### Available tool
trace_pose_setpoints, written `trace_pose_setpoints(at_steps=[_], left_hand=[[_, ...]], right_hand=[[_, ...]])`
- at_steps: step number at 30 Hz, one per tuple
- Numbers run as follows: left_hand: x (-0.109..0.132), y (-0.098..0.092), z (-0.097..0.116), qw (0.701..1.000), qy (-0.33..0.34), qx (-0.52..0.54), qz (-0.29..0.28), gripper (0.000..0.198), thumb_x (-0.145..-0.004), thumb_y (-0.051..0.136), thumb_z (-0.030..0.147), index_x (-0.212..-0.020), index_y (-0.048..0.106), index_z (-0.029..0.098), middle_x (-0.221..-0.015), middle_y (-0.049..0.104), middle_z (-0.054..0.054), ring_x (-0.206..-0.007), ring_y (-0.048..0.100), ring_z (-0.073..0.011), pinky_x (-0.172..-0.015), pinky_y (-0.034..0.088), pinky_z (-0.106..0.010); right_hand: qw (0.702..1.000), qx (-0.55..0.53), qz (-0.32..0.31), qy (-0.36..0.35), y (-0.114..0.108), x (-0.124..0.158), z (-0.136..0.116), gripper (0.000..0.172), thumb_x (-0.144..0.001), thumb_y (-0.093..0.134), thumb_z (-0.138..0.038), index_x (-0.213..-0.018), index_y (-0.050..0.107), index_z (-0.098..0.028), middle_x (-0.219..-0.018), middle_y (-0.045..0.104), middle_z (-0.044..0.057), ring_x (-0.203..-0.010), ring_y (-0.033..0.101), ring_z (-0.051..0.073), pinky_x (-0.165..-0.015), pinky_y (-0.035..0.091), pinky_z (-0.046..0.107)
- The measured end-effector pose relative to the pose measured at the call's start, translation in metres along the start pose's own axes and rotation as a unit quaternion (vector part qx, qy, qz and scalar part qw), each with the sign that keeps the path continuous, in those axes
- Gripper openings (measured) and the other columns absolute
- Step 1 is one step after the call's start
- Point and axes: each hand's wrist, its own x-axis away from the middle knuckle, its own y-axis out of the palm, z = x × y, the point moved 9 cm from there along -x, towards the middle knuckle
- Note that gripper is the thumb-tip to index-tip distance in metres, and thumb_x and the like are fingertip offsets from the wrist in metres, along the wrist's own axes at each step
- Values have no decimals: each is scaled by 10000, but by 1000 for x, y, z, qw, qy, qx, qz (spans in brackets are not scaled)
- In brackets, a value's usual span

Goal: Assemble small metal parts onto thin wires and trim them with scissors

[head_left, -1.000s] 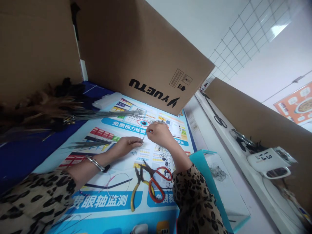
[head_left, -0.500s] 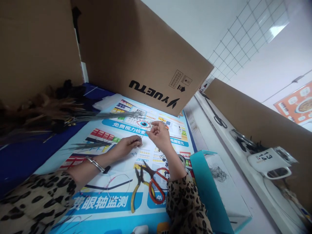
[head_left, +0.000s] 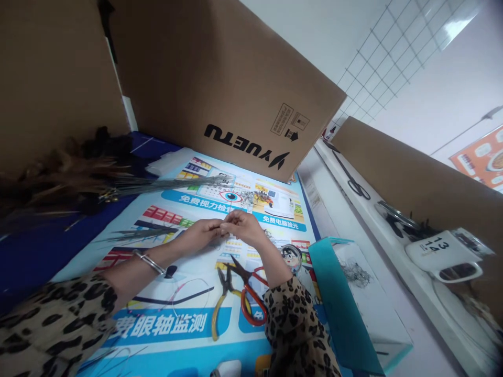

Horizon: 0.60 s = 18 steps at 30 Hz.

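Observation:
My left hand (head_left: 202,235) and my right hand (head_left: 244,228) meet fingertip to fingertip over the printed sheet (head_left: 196,262). Both are closed in a pinch; whatever lies between the fingers is too small to make out. Just in front of my wrists lie pliers with yellow handles (head_left: 215,317) and scissors with red handles (head_left: 260,303), their tips pointing away from me. A thin loop of pinkish wire (head_left: 206,285) rests left of the pliers. Beyond my hands is a small heap of fine wire bits (head_left: 249,197).
A bundle of grey wires (head_left: 176,184) and dark brown feathery material (head_left: 70,173) lie at the left. A tall cardboard box (head_left: 236,78) stands behind. To the right are a teal-edged box (head_left: 338,293) with tangled wire, a round tin (head_left: 291,256) and a white mug (head_left: 436,251).
My right hand has come down and left from above the sheet, and its fingertips now meet those of my left hand. The view has shifted slightly.

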Motion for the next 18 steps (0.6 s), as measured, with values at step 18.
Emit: trace_pose_setpoints(at_steps=[18], left_hand=[[1, 2, 6, 998, 12, -61, -18, 315, -872, 601, 466, -983, 722, 198, -918, 745, -28, -898, 649, -245, -820, 497, -316]], right_hand=[[960, 263, 91, -21, -2, 8, -20, 78, -889, 579, -266, -819, 562, -234, -789, 650, -23, -717, 601, 139, -666, 442, 221]])
